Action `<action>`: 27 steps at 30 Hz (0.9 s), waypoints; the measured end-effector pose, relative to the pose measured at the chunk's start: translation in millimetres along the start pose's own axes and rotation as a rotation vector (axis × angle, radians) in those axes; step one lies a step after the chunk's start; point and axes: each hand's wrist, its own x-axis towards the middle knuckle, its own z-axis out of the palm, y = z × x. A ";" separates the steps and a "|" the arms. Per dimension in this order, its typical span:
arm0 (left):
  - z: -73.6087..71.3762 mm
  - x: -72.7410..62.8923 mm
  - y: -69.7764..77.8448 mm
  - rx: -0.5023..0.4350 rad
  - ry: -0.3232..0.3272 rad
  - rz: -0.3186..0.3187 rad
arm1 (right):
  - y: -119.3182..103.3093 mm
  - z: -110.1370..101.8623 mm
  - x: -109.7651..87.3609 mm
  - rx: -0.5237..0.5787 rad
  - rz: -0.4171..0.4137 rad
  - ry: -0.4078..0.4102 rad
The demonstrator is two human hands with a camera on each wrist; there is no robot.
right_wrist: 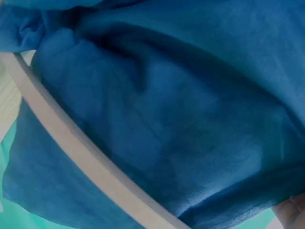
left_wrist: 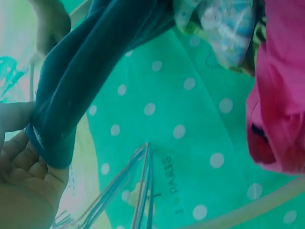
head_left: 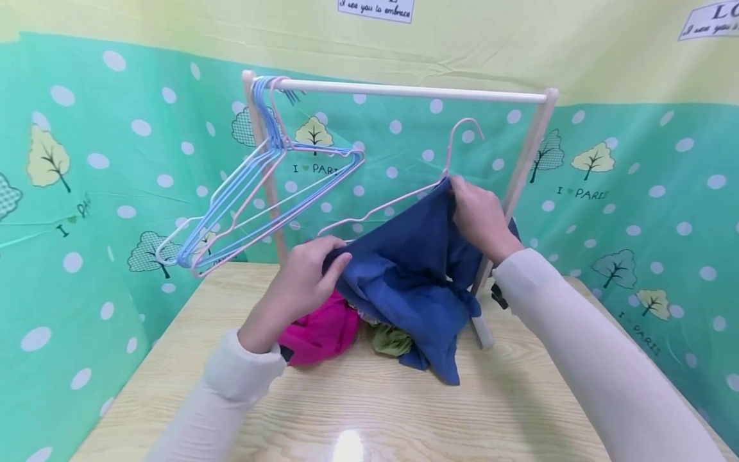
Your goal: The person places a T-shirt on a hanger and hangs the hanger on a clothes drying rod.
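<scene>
Head view: holding dark-blue garment [head_left: 404,282] up btwn both hands, over the table [head_left: 323,410] & in front of rack's R side. Pinching its top edge at L end w/ L hand [head_left: 303,276], thumb on near side, fingers bent behind. Pinching its upper corner w/ R hand [head_left: 482,215], right by the neck of single pink hanger [head_left: 449,152]. Hanging in loose folds below, w/ lowest tip near tabletop; can't tell if touching. Running bare from neck down toward L hand on hanger's L arm; hidden by cloth on R arm, can't tell if inside garment or just behind. Hook upright, below white rod [head_left: 404,92] & apart from it.

Bunched at rod's L end: mostly blue hangers [head_left: 271,125], plus some pink & white. Lying on table behind & below hands: magenta cloth [head_left: 326,333], w/ olive cloth [head_left: 391,339] just R of it. Backed by teal dotted curtain [head_left: 92,224].

From L wrist: confirming thumb & curled fingers on folded blue edge, w/ pale patterned cloth [left_wrist: 228,28] next to magenta. From R wrist: seeing mostly blue fabric, crossed diag. by pale post [right_wrist: 90,162], plus bit of finger at lower R corner.
</scene>
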 end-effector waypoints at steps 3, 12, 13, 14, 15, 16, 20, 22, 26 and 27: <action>-8.4 2.6 -0.9 -0.008 0.003 0.001 | 3.5 -1.7 -1.5 0.008 0.002 -0.010; -20.2 10.1 -4.8 -0.038 -0.042 0.023 | 16.9 -5.0 -5.2 0.047 -0.077 -0.052; -20.5 11.2 -5.1 -0.045 -0.054 0.027 | 17.3 -5.3 -5.5 0.056 -0.088 -0.057; -20.6 12.6 -5.4 -0.058 -0.067 0.032 | 17.4 -5.3 -5.6 0.064 -0.102 -0.058; -20.4 14.2 -5.7 -0.071 -0.084 0.032 | 17.5 -5.1 -5.7 0.073 -0.118 -0.057; -19.8 15.9 -6.1 -0.085 -0.102 0.034 | 17.1 -4.6 -5.8 0.080 -0.136 -0.056; -14.2 21.8 -7.1 -0.139 -0.172 0.038 | 12.0 -2.3 -5.0 0.119 -0.207 -0.054; -10.3 23.6 -7.2 -0.155 -0.180 0.041 | 8.5 -2.1 -4.7 0.138 -0.221 -0.058; -5.1 22.3 -7.3 -0.154 -0.107 -0.008 | 5.5 -2.8 -4.9 0.152 -0.189 -0.055; -4.6 21.3 -7.5 -0.151 -0.073 -0.032 | 5.5 -3.1 -5.1 0.150 -0.172 -0.049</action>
